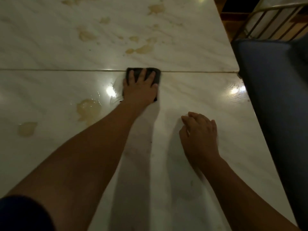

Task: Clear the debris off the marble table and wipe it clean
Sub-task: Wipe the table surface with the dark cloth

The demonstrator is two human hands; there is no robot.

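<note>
A white marble table [191, 52] fills the view, split by a seam running left to right. My left hand [140, 88] lies flat with spread fingers on a dark folded cloth [157, 75], pressing it onto the seam. My right hand [199, 132] rests on the marble nearer to me, fingers loosely bent and holding nothing. Yellowish wet stains [89, 108] sit left of the cloth, a smaller one [26, 129] further left, and several more [143, 48] spread over the far slab.
A blue padded chair [273, 90] stands against the table's right edge. Behind it is a metal railing [275, 19] over a wooden floor. Wet sheen and light reflections [110, 89] show on the marble around the cloth.
</note>
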